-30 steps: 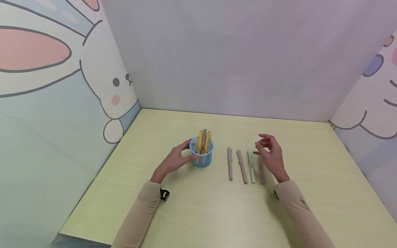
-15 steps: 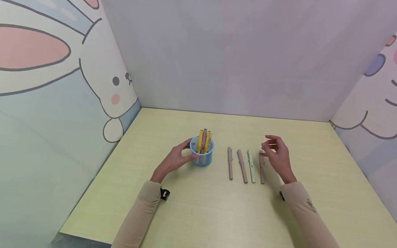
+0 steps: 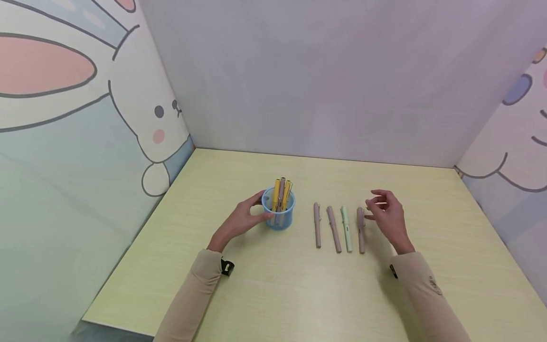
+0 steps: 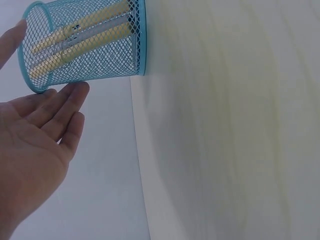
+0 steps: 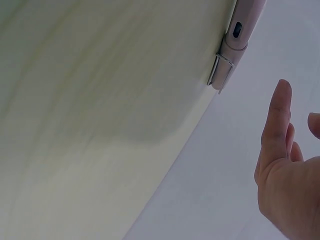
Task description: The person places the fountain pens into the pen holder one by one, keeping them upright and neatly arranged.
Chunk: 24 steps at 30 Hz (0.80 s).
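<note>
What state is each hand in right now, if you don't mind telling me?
Left hand: holding the blue mesh cup between thumb and fingers.
Right hand: open, holding nothing, near the rightmost pen.

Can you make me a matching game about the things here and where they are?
Things:
1. Round blue mesh cup
2. Slim pale-green pen
3. Two slim yellow pens
4. The person's bare right grip

Places:
A. Right of every pen, holding nothing
B. Inside the cup
C. Held by the left grip
D. Lying between two slim mauve pens

Pairs: 1-C, 2-D, 3-B, 4-A
</note>
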Each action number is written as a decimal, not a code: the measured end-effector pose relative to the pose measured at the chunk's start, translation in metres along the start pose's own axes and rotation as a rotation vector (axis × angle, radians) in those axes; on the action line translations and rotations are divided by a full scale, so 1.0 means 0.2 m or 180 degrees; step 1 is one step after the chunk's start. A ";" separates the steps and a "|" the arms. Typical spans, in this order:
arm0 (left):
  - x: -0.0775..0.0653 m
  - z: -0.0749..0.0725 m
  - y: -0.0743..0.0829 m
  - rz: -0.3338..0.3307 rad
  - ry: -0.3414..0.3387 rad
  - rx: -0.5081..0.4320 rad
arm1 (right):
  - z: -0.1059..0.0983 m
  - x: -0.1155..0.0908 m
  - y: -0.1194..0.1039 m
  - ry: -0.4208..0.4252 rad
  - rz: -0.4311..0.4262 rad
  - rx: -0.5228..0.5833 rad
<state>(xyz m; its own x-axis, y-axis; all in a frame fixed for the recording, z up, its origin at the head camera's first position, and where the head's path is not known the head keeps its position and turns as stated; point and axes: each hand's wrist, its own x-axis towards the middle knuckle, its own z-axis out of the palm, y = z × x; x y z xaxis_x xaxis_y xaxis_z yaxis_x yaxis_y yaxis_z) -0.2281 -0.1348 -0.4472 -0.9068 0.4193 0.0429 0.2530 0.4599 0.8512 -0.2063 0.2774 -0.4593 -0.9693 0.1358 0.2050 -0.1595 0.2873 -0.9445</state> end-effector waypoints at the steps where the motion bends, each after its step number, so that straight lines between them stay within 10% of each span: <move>1: 0.00 0.00 0.00 0.0005 0.0002 -0.0001 | 0.00 0.00 0.00 -0.0008 0.0032 -0.0009; 24: 0.01 0.00 -0.01 -0.0009 0.0005 0.0014 | -0.06 0.00 0.01 -0.0377 0.0734 -0.0362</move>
<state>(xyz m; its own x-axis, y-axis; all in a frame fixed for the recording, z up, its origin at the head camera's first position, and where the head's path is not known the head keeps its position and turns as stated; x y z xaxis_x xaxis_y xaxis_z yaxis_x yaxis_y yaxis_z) -0.2297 -0.1348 -0.4486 -0.9080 0.4169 0.0413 0.2519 0.4645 0.8490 -0.2045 0.2895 -0.4583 -0.9937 0.1001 -0.0497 0.0834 0.3672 -0.9264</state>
